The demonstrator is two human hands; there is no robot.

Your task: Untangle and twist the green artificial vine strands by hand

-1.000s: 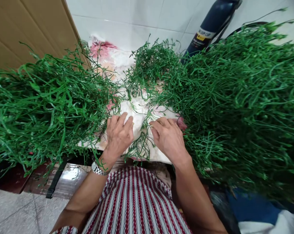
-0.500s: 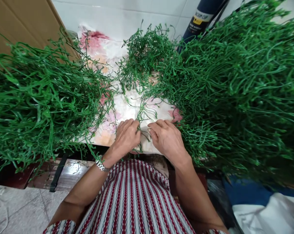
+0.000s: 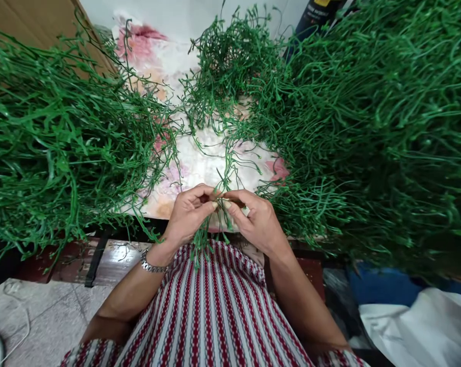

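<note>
In front of my waist, both hands pinch a small bunch of thin green stems [image 3: 203, 237], which look like artificial plant stems. My left hand [image 3: 188, 214] closes thumb and fingertips on it from the left. From the right, my right hand [image 3: 259, 219] grips at the same spot, its fingertips nearly touching the left ones. Some stems hang below my hands over the striped garment [image 3: 219, 311]; others spread forward on the flowered cloth [image 3: 200, 173]. What exactly lies between the fingertips is partly hidden.
A large heap of green stems [image 3: 70, 148] lies on the left and a bigger heap [image 3: 376, 132] on the right. A smaller clump [image 3: 234, 66] sits at the back. Also near are a cardboard panel [image 3: 43, 25], a dark vacuum cup [image 3: 316, 20] and white fabric [image 3: 414, 321].
My hands have turned so the thumbs show, and their fingertips have come together on the stems. More of the bunch now hangs toward me. The camera view has shifted slightly.
</note>
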